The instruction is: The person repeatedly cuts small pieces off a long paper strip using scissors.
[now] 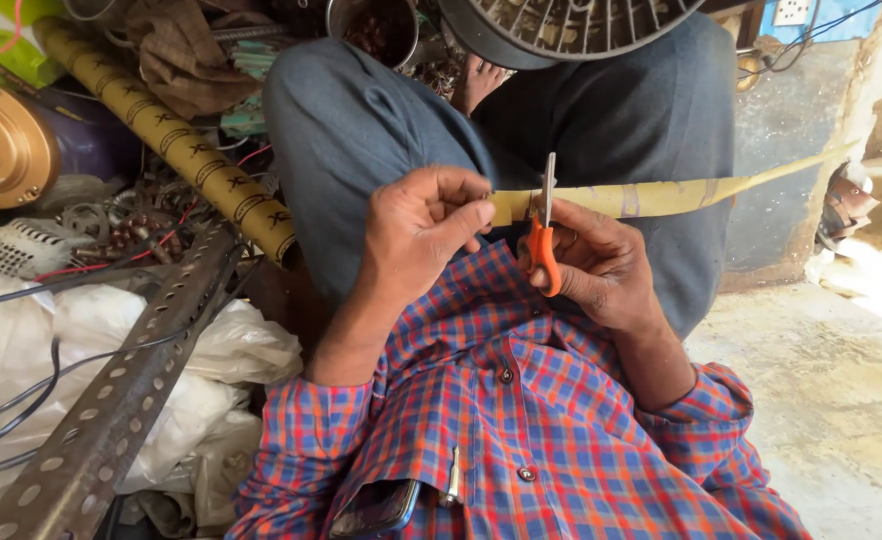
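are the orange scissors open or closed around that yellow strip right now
Open. The scissors in the right hand have blades straddling the yellow strip, which the left hand pinches at its end.

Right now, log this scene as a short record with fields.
Left hand: pinches the end of the yellow strip
Right hand: works orange-handled scissors, blades across the strip
Strip: runs right, past the knee
Left side: perforated metal angle bar, patterned cardboard tube, white bags
Clothing: plaid shirt, grey trousers
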